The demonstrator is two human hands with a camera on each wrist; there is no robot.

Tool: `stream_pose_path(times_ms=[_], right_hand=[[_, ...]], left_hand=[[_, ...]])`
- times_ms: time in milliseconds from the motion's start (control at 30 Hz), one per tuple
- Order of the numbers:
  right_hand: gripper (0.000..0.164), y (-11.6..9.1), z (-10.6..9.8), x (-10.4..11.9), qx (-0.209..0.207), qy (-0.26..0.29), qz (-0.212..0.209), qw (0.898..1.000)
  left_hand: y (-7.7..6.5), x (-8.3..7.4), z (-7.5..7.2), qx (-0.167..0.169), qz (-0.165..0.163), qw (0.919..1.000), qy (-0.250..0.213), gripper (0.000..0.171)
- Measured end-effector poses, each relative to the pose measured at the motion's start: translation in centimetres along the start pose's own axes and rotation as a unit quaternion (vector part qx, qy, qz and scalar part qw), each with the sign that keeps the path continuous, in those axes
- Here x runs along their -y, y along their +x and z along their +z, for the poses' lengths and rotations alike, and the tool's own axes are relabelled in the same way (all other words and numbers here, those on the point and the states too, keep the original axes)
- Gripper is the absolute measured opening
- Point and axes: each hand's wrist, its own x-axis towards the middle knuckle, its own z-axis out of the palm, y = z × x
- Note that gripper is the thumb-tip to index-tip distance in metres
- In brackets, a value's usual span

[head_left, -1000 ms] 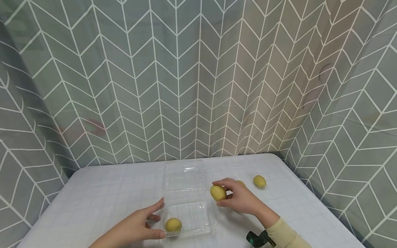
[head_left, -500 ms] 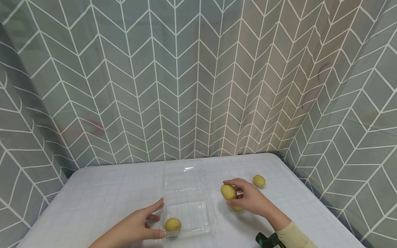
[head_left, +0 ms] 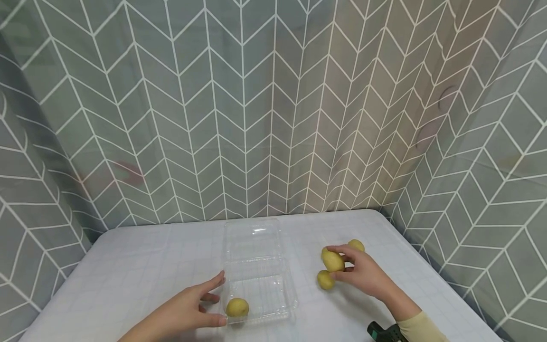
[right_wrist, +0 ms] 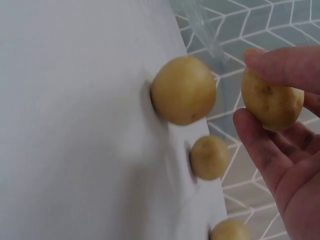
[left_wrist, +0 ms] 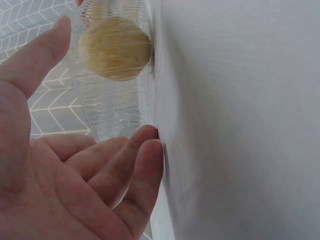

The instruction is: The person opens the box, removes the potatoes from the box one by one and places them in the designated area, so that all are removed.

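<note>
My right hand pinches a small yellow potato between thumb and fingers, to the right of the clear plastic clamshell box. Close around it on the cloth are a nearer potato, one partly hidden behind the held one, and another potato farther back. The box lies unfolded, its lid flat toward the back. One potato sits in the front left corner of its base. My left hand rests at the box's left side, thumb and fingers extended along the edge.
A white cloth covers the table. Patterned curtains hang behind and on both sides. A dark strapped device shows at the right wrist, by a yellow sleeve.
My right hand has moved right, away from the box, still holding the potato. Potatoes earlier covered by that hand now show more. My left hand stays at the box.
</note>
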Motion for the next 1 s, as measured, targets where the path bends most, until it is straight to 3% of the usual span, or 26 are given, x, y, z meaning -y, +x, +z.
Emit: stream_pose_path(times_ms=[533,767,1000], right_hand=[[0.061,-1.9,-1.7,-2.3,-0.041,-0.012,0.041,0.998],[0.063,-2.3,-2.3,-3.2,-0.045,-0.023,0.037,0.998],[0.066,-2.4,-2.4,-3.9,-0.052,-0.036,0.080,0.995]], left_hand=[[0.1,0.1,0.0,-0.001,-0.001,1.0000,0.002,0.096],[0.1,0.1,0.0,-0.001,-0.007,1.0000,-0.001,0.097],[0.0,0.0,0.0,0.001,-0.006,1.0000,-0.004,0.096]])
